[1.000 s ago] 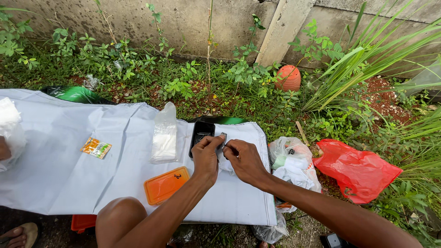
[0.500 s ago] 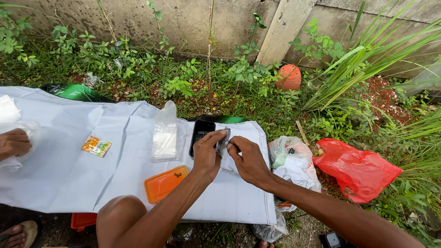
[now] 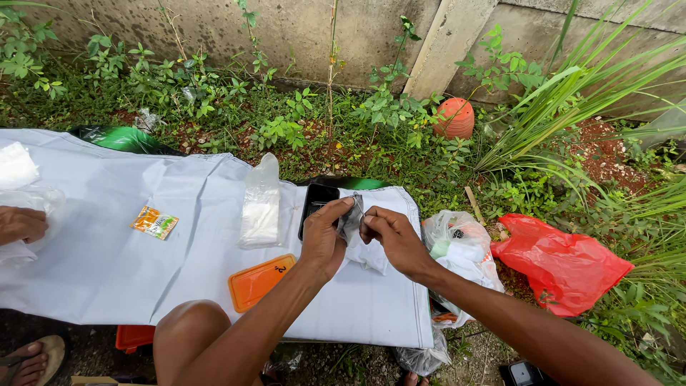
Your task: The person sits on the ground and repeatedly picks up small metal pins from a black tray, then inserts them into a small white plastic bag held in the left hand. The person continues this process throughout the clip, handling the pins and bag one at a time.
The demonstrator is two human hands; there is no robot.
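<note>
Both hands meet over the white sheet [image 3: 107, 264]: the left hand [image 3: 323, 236] and the right hand [image 3: 394, 239] pinch a small grey plastic packet [image 3: 351, 220] between their fingertips, fingers closed on it from either side. Just behind the pinch lies a black phone [image 3: 315, 202]; left of it stands a clear bag of white stuff [image 3: 260, 207], and nearer the person an orange lid [image 3: 260, 281]. Another person's hand [image 3: 20, 224] rests far left
</note>
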